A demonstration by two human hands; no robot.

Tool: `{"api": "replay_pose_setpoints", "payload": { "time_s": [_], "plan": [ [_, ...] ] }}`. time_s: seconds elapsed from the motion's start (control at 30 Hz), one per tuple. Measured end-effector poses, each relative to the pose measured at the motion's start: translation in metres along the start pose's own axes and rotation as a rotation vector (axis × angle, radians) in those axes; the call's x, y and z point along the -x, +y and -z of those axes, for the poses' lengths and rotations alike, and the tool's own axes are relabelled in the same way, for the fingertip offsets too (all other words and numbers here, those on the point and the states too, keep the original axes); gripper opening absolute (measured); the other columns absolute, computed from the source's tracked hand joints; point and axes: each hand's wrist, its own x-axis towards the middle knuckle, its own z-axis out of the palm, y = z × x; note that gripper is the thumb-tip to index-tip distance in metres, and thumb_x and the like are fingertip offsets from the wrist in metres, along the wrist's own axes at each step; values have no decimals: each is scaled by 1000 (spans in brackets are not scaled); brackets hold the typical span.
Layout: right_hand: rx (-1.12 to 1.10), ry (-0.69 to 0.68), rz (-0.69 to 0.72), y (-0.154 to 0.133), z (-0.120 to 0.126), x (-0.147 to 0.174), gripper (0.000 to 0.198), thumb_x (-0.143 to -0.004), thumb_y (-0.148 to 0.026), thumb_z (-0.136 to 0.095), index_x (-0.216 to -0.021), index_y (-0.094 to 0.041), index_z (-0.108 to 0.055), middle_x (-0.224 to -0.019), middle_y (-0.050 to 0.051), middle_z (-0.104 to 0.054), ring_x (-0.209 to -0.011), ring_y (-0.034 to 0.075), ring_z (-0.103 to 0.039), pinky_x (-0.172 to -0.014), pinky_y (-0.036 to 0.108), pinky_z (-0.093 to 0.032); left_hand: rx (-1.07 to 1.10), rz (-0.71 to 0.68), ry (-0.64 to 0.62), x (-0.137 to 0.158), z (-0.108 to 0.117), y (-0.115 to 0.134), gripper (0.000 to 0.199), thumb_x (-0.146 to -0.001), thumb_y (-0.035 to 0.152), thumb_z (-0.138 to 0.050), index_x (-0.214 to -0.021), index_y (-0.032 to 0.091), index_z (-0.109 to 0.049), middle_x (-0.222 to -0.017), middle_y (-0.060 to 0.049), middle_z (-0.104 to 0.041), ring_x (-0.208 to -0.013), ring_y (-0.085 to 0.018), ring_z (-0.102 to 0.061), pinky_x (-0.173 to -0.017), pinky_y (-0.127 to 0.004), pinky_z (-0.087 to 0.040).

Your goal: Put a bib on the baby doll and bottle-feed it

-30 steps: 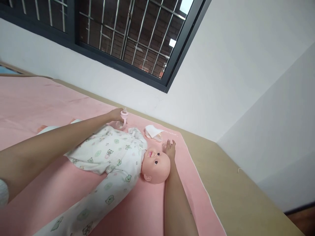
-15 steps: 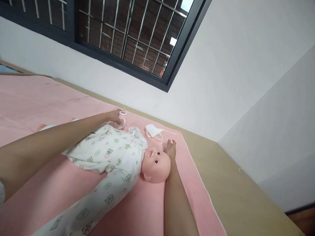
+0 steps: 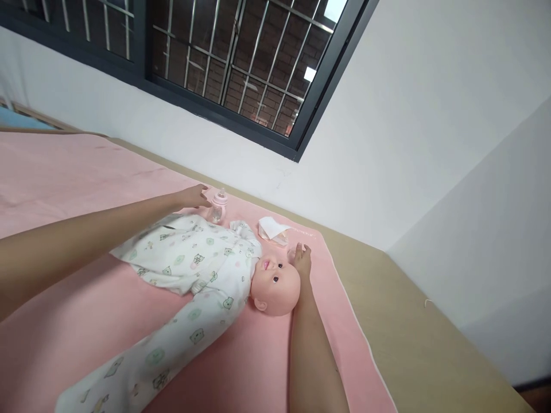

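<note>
A baby doll in a white sleepsuit point(image 3: 189, 252) printed with green bears lies on its back, its bald head point(image 3: 278, 289) to the right. Beside the doll's body a baby bottle point(image 3: 218, 207) with a pink collar and handle stands upright. My left hand point(image 3: 198, 197) is just left of the bottle, fingers parted and no longer wrapped round it. Past the top of the doll's head rests my right hand point(image 3: 302, 261), fingers apart and half curled. A small clear pinkish object point(image 3: 291, 254) sits against its fingers; whether they touch it is unclear.
A pink mat point(image 3: 245, 367) covers much of the wooden surface point(image 3: 387, 321). A white tissue-like sheet on a small packet point(image 3: 273, 229) lies behind the doll's head. The white wall and a dark-framed barred window point(image 3: 224, 112) rise at the back.
My left hand has let go of the baby bottle and drawn slightly back to its left. The bottle stays standing. My right hand keeps its place by the doll's head.
</note>
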Motion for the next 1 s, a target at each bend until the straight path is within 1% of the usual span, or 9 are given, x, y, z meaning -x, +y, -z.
{"api": "replay_pose_setpoints", "payload": {
  "time_s": [0.1,0.27,0.43,0.53,0.67,0.73,0.8,0.9,1.0],
  "plan": [
    [-6,17,4,0,0,0,74,-92,-60,-30,-146,-10,-37,-142,24,-51,-133,30,-51,-106,41,-40,35,-19,17,18,7,3,77,-59,39,-71,-130,17,-52,-119,-16,-66,-97,-27,-67,-79,-33,-55],
    [-2,7,21,1,0,2,75,-91,-61,-30,-145,-9,-37,-143,24,-50,-133,30,-50,-106,41,-40,60,-229,80,62,10,20,54,-68,48,-61,-113,20,-63,-118,-8,-67,-102,-25,-64,-87,-33,-51],
    [0,41,63,1,1,1,73,-91,-61,-30,-141,-10,-43,-140,22,-52,-130,30,-52,-104,40,-41,-38,-353,18,96,5,50,33,-74,49,-55,-92,24,-69,-108,-3,-71,-88,-22,-64,-78,-30,-49],
    [9,151,180,-3,3,4,64,-92,-57,-29,-134,-13,-50,-136,20,-55,-128,29,-51,-104,40,-40,-110,-382,-70,100,0,66,30,-77,46,-54,-91,24,-70,-98,-2,-73,-86,-22,-64,-73,-30,-48],
    [58,288,383,-13,5,9,52,-95,-46,-24,-111,-16,-64,-118,15,-64,-116,26,-54,-100,38,-40,-173,-393,-167,95,-12,82,27,-76,39,-53,-90,23,-70,-94,-2,-73,-84,-21,-65,-72,-30,-47],
    [70,246,458,-17,4,10,50,-94,-43,-24,-100,-18,-67,-106,12,-69,-104,23,-59,-91,33,-44,-159,-420,-225,92,-22,89,27,-75,36,-53,-92,23,-70,-97,-2,-74,-88,-22,-66,-72,-29,-48],
    [95,134,505,-19,0,10,47,-93,-43,-27,-89,-19,-67,-95,10,-71,-91,21,-61,-82,30,-46,-123,-450,-277,89,-37,96,28,-75,33,-53,-94,22,-70,-100,-3,-74,-90,-22,-66,-74,-29,-48],
    [184,-50,497,-19,-6,10,41,-90,-44,-35,-73,-21,-64,-80,7,-70,-76,19,-61,-72,28,-45,-117,-508,-362,88,-64,110,28,-75,28,-51,-93,20,-71,-101,-4,-74,-91,-21,-66,-78,-28,-48],
    [223,-158,488,-20,-9,11,38,-87,-45,-39,-65,-22,-59,-70,5,-68,-69,18,-59,-66,26,-43,-173,-537,-449,87,-93,126,30,-74,24,-52,-95,19,-72,-101,-5,-74,-91,-20,-66,-75,-26,-46]
  ]
}}
